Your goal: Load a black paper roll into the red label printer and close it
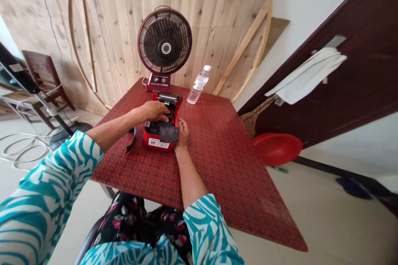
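Near the middle of the red surface (pixel 217 153) sits a small red printer (pixel 160 130), lid tipped up toward the far side, and both of my hands are on it. My left hand (pixel 155 110) reaches over the top with the fingers curled down into the open bay; whether they pinch anything in there I cannot tell. My right hand (pixel 183 131) rests against the printer's right side, fingers closed on a dark, greyish sheet (pixel 169 132) that lies across its near top. A black strap (pixel 131 140) trails off its left side onto the surface.

I judge the step in hand to be seating something in the open bay (probably paper or ribbon, though the frame is too small to be sure). The next move, as I read it, calls for holding the body steady with my right while the left works with care inside.

Farther off stand a fan (pixel 164 45) and a water bottle (pixel 199 84), well apart from my hands.
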Motion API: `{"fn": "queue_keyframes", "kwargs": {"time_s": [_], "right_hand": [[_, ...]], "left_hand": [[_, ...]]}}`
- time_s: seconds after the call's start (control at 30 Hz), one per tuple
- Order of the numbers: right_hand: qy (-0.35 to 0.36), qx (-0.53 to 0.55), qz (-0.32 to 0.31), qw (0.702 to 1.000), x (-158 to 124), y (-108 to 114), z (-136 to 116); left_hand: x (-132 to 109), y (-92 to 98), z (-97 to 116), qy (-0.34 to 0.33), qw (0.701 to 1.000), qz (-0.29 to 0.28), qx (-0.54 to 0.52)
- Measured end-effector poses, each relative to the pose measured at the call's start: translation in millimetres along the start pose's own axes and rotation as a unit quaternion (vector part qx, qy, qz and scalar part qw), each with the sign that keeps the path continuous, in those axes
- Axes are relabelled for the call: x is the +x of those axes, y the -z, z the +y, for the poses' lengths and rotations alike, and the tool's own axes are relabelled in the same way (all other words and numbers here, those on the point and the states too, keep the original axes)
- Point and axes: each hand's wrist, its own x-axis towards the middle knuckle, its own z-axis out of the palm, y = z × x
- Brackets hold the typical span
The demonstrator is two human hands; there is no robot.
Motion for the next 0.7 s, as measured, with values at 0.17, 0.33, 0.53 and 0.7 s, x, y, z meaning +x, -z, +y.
{"fn": "queue_keyframes", "kwargs": {"time_s": [0.17, 0.33, 0.53, 0.7], "right_hand": [[-0.021, 0.011, 0.011, 1.000, -0.2, -1.6, -3.6], [-0.022, 0.011, 0.014, 1.000, -2.6, -2.5, -8.7], [-0.022, -0.001, 0.011, 1.000, -5.1, -1.4, -12.2], [-0.016, -0.002, 0.011, 1.000, -5.2, -0.2, -11.8]], "left_hand": [[-2.7, -0.9, 2.6, 0.005, 1.000, -0.010, 0.028], [12.1, -10.9, 5.2, -0.014, 0.997, -0.063, 0.032], [10.3, -14.1, -11.4, -0.090, 0.988, -0.057, -0.108], [-21.9, -42.4, -33.2, -0.049, 0.921, 0.221, -0.318]]}}
